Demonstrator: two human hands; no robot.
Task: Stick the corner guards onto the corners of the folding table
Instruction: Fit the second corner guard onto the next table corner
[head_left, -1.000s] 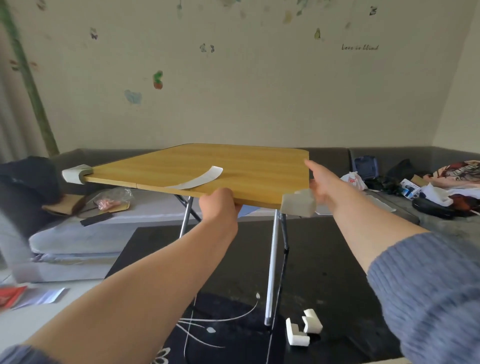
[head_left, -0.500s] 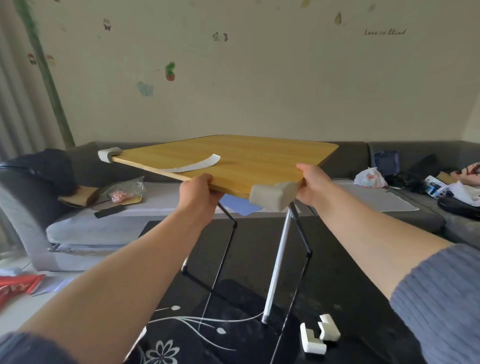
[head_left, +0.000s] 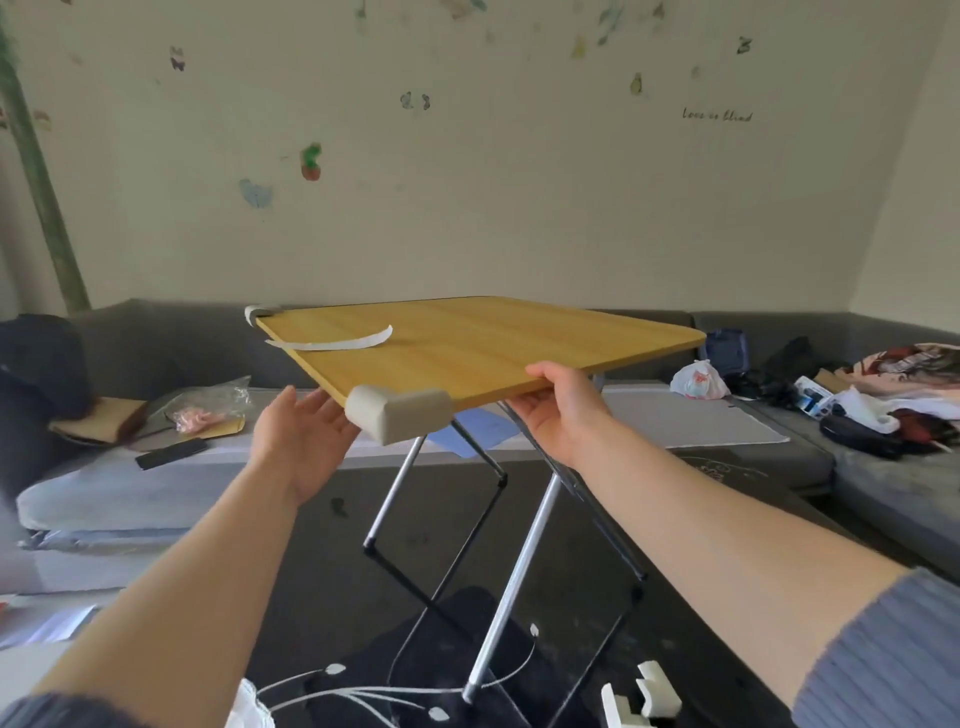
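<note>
The folding table (head_left: 483, 343) has a yellow wooden top and metal legs, and it is lifted and turned with one corner toward me. A grey-white corner guard (head_left: 397, 413) sits on that near corner. A second guard (head_left: 255, 312) is on the far left corner. My right hand (head_left: 558, 400) grips the table's near right edge, thumb on top. My left hand (head_left: 301, 431) is open, palm up, just left of the near guard and under the edge. Two loose white corner guards (head_left: 641, 699) lie on the dark floor mat. A curled white backing strip (head_left: 332, 340) lies on the tabletop.
A grey sofa (head_left: 753, 431) runs along the wall behind, with clothes and bags at the right and a plastic bag (head_left: 208, 410) and a dark remote at the left. Papers lie on the floor at the lower left.
The table has turned clockwise, so the guarded corner now points at me. My left hand let go of the edge and opened beneath it. My right hand keeps its grip.
</note>
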